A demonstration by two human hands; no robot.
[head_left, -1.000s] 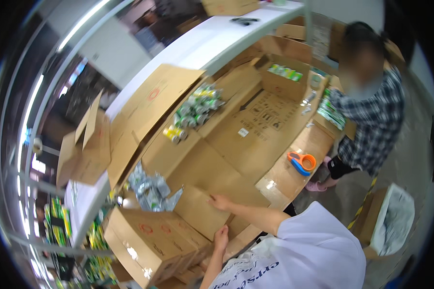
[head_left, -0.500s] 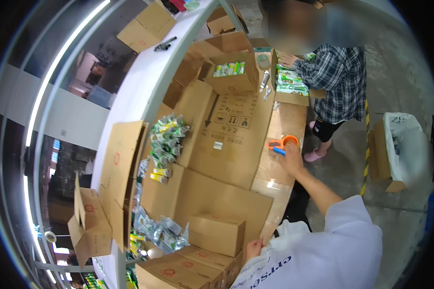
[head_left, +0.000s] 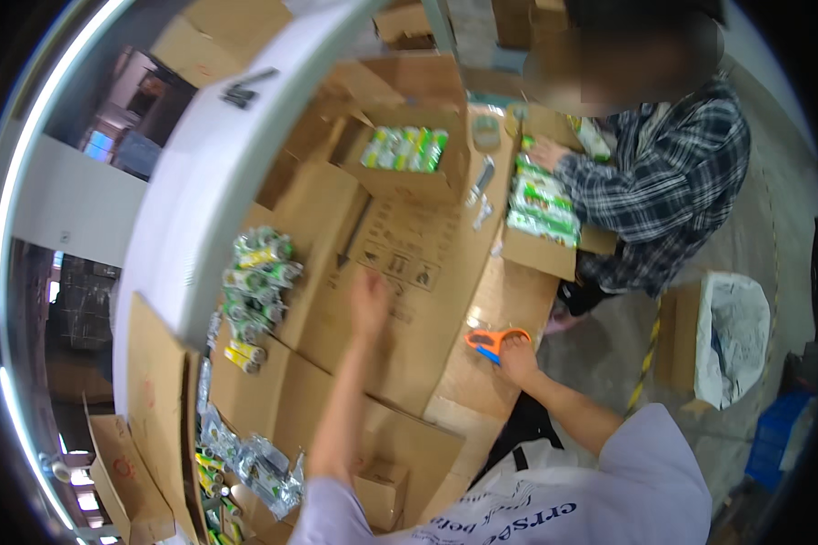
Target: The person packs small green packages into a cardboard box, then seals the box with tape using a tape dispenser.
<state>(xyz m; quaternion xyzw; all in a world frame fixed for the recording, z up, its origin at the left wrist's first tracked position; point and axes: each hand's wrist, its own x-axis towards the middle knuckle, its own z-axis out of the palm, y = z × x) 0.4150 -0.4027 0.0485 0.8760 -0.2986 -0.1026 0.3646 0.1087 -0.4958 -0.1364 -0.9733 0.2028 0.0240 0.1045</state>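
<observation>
My right hand (head_left: 518, 361) is closed on an orange tape dispenser (head_left: 484, 341) with a blue part, low over the wooden tabletop (head_left: 468, 391) at the table's near right edge. My left hand (head_left: 370, 304) is stretched forward over a flattened cardboard sheet (head_left: 409, 300) with printed marks. Motion smears its fingers, and I cannot make out anything in them. To its left lies a heap of green, white and yellow packets (head_left: 259, 282). Ahead of it stands an open carton (head_left: 418, 188) holding a row of similar packets (head_left: 404, 149).
A co-worker in a checked shirt (head_left: 654, 182) reaches into another open carton (head_left: 541, 252) of packets at the far right. A utility knife (head_left: 482, 177) lies between the cartons. A white shelf (head_left: 182, 209) runs along the left. A lined box (head_left: 732, 336) stands on the floor.
My left hand has come up from near my body, out over the cardboard sheet. My right hand and the tape dispenser now appear lower and further left as the view has shifted.
</observation>
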